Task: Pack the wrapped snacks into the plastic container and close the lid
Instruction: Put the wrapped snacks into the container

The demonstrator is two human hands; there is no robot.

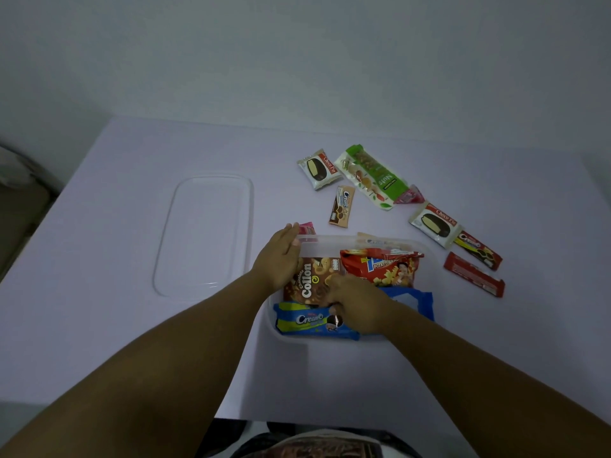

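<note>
While the left hand (279,259) steadies the container (334,242) with straight fingers, the right hand (355,300) reaches inside.
Its fingers seemingly pinch the Collon pack (309,280); lid (205,233) lies centre-left on the worktop (115,325).

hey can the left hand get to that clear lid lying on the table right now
Probably yes. The left hand rests on the container's left rim, and the lid lies flat just to its left with only bare table between them. Nothing sits on the lid. The right hand is busy among the snacks.
</note>
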